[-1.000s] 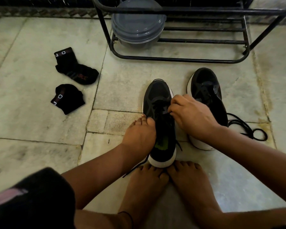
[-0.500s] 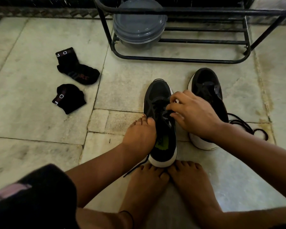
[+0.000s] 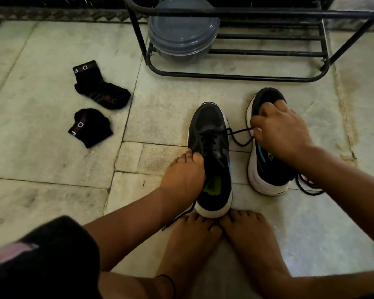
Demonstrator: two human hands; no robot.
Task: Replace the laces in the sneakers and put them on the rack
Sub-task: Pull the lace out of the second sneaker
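Two black sneakers with white soles stand side by side on the stone floor, toes pointing toward a black metal shoe rack. The left sneaker sits just in front of the person's bare feet, its heel touching the toes. The left hand rests against that shoe's left side near the collar, its fingers lying together along the upper and not curled round anything that can be seen. The right hand hovers over the right sneaker, its fingers pinched tight on a black lace, which runs taut from the left sneaker's upper eyelets across the gap between the shoes and hangs in a small loop below the grip. Another end of lace trails out from under the left wrist onto the floor. A loose black lace lies coiled on the floor behind the right sneaker's heel, partly hidden by the right forearm.

Off to the left, well apart from the shoes, lie two black socks: one stretched out, one crumpled. A grey lidded plastic container sits on the rack's low shelf at its left end
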